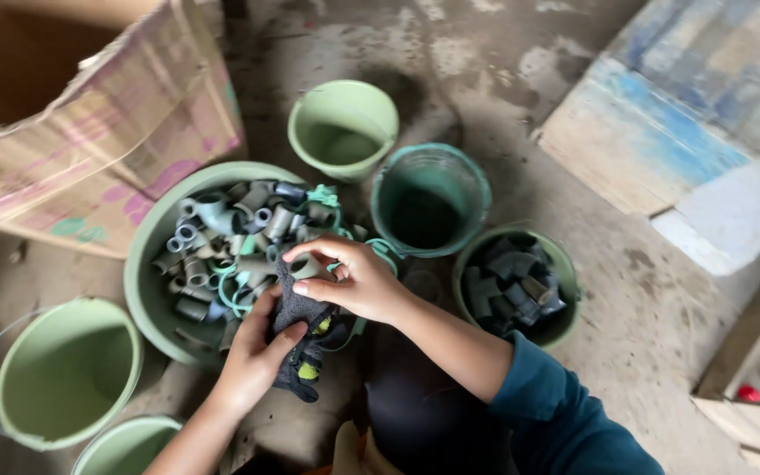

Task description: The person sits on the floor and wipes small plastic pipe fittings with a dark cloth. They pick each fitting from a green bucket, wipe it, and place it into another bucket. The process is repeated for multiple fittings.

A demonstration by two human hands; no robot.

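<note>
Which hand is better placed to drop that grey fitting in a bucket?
Right hand: it already pinches the grey fitting, nearest the dark-green bucket. Left hand is busy holding the dark cloth.

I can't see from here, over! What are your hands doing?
Left hand gripping dark glove. Right hand pinching its cuff. Basin of pipe fittings just behind; nothing blocking.

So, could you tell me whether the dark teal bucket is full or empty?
Empty: the teal bucket shows only its bare dark bottom, unlike the basin heaped with pipe fittings.

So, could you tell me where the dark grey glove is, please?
In the head view, low and centre: the dark grey glove is held by both hands at the near rim of the wide green basin.
</note>
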